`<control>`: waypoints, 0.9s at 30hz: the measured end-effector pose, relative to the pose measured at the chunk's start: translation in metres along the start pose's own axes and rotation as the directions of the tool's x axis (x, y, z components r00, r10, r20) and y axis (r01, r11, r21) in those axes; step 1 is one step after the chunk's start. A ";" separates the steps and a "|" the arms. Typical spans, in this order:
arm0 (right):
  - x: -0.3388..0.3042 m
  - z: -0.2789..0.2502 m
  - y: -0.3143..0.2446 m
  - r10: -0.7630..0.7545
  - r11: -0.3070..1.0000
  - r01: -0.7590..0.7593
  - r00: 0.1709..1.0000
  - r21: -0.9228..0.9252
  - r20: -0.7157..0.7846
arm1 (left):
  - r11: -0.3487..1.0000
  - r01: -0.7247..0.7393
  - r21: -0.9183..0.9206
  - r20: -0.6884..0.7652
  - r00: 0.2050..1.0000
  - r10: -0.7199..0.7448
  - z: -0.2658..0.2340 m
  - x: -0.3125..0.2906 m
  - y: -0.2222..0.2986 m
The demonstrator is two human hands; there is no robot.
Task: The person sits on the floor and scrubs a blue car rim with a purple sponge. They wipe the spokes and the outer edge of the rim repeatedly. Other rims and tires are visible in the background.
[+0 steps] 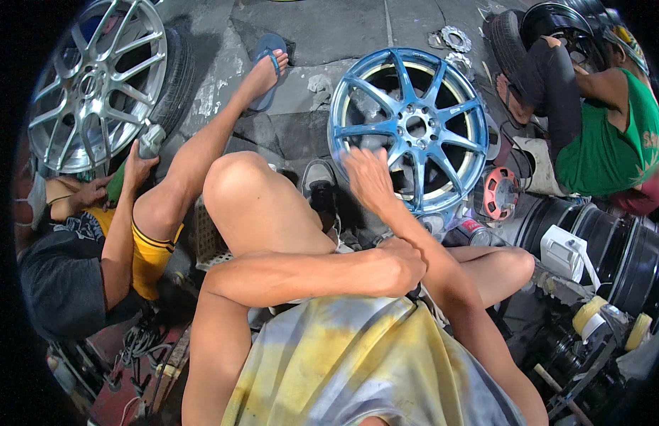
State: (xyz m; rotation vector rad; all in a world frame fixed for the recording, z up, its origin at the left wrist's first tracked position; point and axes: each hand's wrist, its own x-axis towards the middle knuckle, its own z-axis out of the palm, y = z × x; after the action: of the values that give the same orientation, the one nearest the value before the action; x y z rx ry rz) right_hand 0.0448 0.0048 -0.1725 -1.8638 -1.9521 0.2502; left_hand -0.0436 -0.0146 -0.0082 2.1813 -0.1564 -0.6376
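Note:
A blue multi-spoke wheel rim (404, 128) lies face up in front of me, with worn, whitish patches on its spokes and edge. My right hand (368, 176) reaches onto its left edge, its fingers bent and partly blurred. A small pale bit shows at the fingertips; what it is cannot be made out. My left hand (402, 264) is closed in a fist near my lap, beside my right forearm. Its fingers are mostly hidden, so anything inside does not show.
At left, a person holds a grey-green tool (152, 141) beside a silver wheel (91, 85). Another person in a green top (613, 145) sits at right by a black rim (557, 25). Near me are a red round part (500, 193), a can (474, 231) and stacked black rims (628, 255).

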 end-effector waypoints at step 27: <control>0.008 0.005 -0.006 0.091 0.991 -0.099 0.992 0.091 0.090 | 0.996 -0.087 -0.034 -0.110 0.990 0.083 0.007 -0.018 -0.004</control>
State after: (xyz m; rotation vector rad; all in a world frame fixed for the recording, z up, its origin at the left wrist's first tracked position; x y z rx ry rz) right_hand 0.0368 0.0128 -0.1727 -1.9151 -1.8729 0.4513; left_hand -0.0630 -0.0112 -0.0081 2.1536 -0.1772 -0.4693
